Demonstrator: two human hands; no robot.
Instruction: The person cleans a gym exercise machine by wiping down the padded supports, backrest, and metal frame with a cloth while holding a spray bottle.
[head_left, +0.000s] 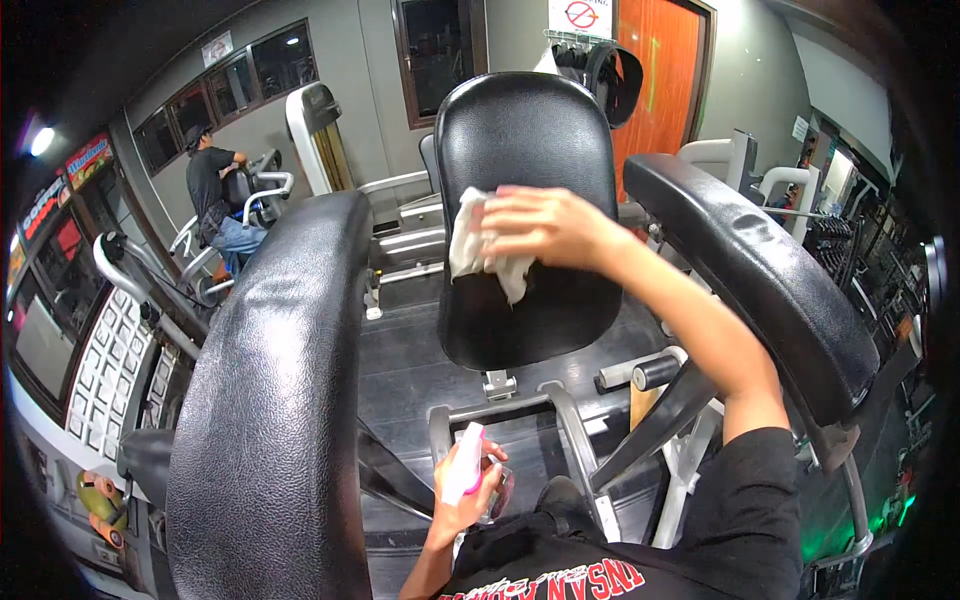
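Note:
My right hand (551, 225) presses a white cloth (469, 240) against the black padded backrest (529, 127) of a gym machine. Part of the cloth hangs below my fingers. Lower down, near my body, my left hand (465, 487) grips a spray bottle (471, 461) with a white and pink head; its clear body is partly hidden by my fingers. A long black arm pad (270, 390) stands to the left of the backrest, and a matching arm pad (750, 277) is on the right.
Grey metal frame bars (566, 427) run below the backrest, over a dark floor (405, 337). Another person (214, 187) sits at a machine at the far left. A weight-stack machine (319, 135) stands by the back wall, left of an orange-brown door (656, 90). Dumbbells (829, 244) line the right side.

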